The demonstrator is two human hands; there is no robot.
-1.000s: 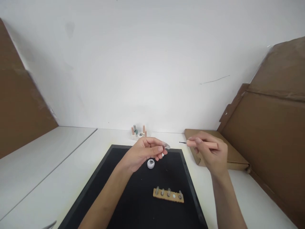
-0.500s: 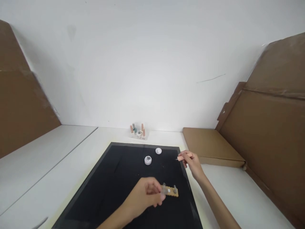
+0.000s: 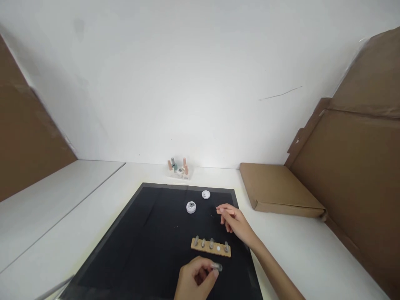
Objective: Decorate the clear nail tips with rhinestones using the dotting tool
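Note:
My left hand [image 3: 196, 278] is at the front of the black mat, pinching a clear false nail tip [image 3: 218, 266] between thumb and fingers. Just beyond it lies a wavy-edged wooden nail stand [image 3: 207, 249] with several clear nail tips upright on it and a white dot at one bare spot. Over the mat's right side, my right hand [image 3: 236, 223] grips a peach-coloured nail polish brush cap [image 3: 229, 211]. The brush end points left and is too small to make out. A small white jar [image 3: 191, 207] with silvery content sits left of that hand, its white lid [image 3: 206, 194] behind.
The black mat [image 3: 125, 258] covers the middle of the white table. A clear holder with several nail polish bottles [image 3: 186, 170] stands at the back by the wall. A flat cardboard box [image 3: 278, 185] lies at right, and cardboard panels [image 3: 353, 158] rise on both sides.
My left hand has drawn back toward me with the nail tip, uncovering the wooden stand. My right hand has moved left and slightly lower with the brush cap. The view has shifted a little.

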